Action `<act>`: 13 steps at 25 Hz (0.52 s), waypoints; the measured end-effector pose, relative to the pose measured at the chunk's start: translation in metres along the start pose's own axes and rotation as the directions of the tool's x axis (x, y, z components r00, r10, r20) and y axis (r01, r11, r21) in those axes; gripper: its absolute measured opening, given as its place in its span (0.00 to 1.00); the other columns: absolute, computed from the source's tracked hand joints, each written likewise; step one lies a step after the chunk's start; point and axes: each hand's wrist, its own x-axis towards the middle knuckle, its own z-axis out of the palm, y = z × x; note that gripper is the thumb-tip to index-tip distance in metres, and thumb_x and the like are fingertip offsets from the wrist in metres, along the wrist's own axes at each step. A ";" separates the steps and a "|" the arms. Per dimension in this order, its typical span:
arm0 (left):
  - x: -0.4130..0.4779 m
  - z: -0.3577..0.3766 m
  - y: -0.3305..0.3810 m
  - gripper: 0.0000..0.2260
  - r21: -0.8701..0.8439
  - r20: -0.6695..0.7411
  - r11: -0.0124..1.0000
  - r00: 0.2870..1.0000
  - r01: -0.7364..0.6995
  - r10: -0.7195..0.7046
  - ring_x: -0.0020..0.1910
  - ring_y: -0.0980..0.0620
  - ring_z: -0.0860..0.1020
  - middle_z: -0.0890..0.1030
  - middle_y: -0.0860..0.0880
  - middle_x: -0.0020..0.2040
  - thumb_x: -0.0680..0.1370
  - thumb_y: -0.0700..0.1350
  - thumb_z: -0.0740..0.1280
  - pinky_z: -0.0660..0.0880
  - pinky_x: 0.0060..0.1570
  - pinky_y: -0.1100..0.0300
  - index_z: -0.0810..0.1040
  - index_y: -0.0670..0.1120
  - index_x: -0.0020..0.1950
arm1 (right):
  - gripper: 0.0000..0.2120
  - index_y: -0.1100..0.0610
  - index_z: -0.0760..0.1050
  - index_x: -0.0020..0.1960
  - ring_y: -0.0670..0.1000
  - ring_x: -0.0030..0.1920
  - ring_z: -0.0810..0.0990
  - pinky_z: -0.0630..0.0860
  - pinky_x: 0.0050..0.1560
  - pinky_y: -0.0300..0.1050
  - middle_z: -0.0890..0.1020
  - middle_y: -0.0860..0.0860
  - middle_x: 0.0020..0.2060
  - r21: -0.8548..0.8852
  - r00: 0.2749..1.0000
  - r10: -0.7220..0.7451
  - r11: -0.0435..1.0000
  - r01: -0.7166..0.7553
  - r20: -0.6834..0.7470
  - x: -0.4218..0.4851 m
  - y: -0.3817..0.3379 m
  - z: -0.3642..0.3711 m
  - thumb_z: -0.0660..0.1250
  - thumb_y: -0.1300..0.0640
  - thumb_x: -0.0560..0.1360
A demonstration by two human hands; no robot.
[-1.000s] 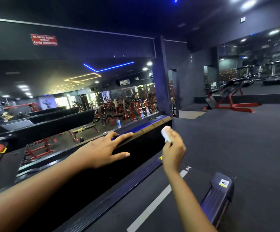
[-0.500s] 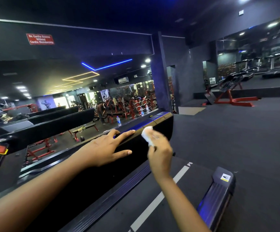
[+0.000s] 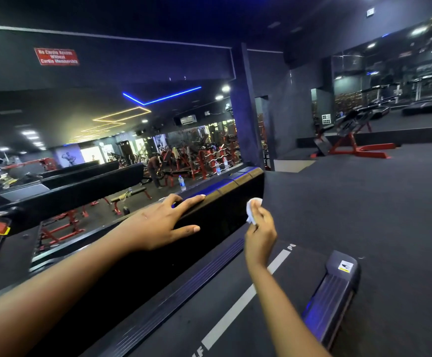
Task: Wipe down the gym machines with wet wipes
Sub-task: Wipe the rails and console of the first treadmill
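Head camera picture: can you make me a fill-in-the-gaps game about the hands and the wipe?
1. The right hand pinches a wipe that is ____ in colour.
2. The left hand lies flat on the black ledge and holds ____.
3. The sign high on the dark wall is ____ with white letters.
Missing words: white; nothing; red.

The left hand (image 3: 158,228) and right hand (image 3: 260,233) extended from bare forearms, the left's back carrying a small mark toward ten o'clock.
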 end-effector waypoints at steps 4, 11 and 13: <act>0.001 0.002 0.000 0.40 0.012 0.003 1.000 1.000 0.003 -0.003 0.65 0.49 0.70 0.61 0.51 0.71 0.57 0.81 0.33 0.67 0.66 0.54 0.33 0.73 0.68 | 0.25 0.62 0.79 0.58 0.53 0.48 0.79 0.69 0.50 0.25 0.80 0.57 0.49 0.132 0.991 0.118 0.985 -0.108 -0.067 -0.058 -0.043 0.005 0.55 0.73 0.65; 0.001 -0.002 0.002 0.32 0.069 0.028 0.996 0.998 0.052 -0.054 0.65 0.49 0.69 0.61 0.50 0.71 0.74 0.68 0.50 0.66 0.65 0.54 0.39 0.67 0.73 | 0.21 0.64 0.79 0.55 0.49 0.49 0.79 0.68 0.47 0.22 0.81 0.55 0.51 0.205 0.954 0.275 0.947 -0.247 -0.122 -0.030 -0.044 -0.022 0.57 0.76 0.68; 0.002 -0.003 0.002 0.31 0.067 0.032 0.997 0.998 0.049 -0.051 0.65 0.49 0.69 0.61 0.49 0.71 0.75 0.67 0.52 0.67 0.65 0.54 0.39 0.67 0.73 | 0.17 0.66 0.79 0.56 0.51 0.50 0.78 0.68 0.44 0.21 0.81 0.58 0.52 0.230 0.917 0.387 0.905 -0.357 -0.100 0.006 -0.036 -0.022 0.59 0.76 0.73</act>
